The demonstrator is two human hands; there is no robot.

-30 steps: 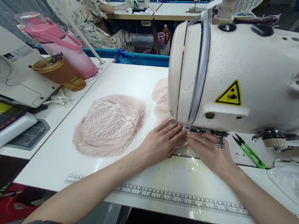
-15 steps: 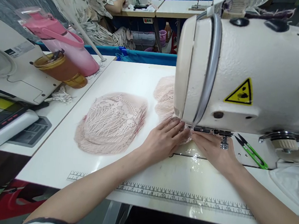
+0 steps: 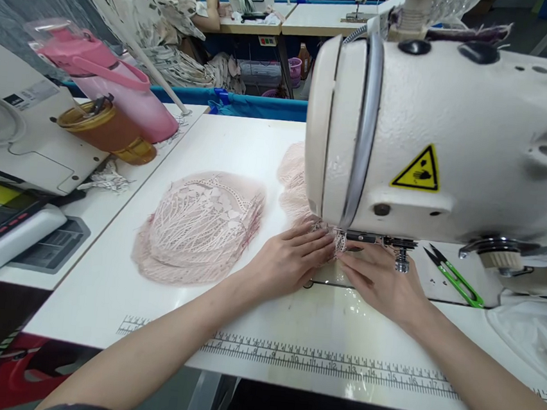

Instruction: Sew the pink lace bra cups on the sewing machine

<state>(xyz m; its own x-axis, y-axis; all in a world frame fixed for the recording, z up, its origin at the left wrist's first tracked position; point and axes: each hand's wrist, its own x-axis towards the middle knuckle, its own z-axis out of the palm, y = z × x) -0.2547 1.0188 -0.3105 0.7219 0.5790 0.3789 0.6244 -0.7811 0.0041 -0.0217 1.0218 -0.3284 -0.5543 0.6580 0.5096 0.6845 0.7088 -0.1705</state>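
Note:
A pale pink lace piece lies partly under the head of the sewing machine, which hides much of it. My left hand rests flat on its near edge, fingers stretched side by side toward the needle area. From the other side my right hand reaches in below the machine head, thumb and forefinger closed at the lace's edge by the presser foot. The needle and some right fingertips are hidden. To the left, a pile of pink lace pieces lies on the white table.
Green thread snips lie right of my right hand, near white fabric. A pink bottle and an amber cup stand at the left beside another machine. A printed ruler runs along the front edge. Another person's arm shows behind.
The view has shifted slightly, so the machine head appears further left. Both hands stay at the lace, with a little more of its edge showing between them.

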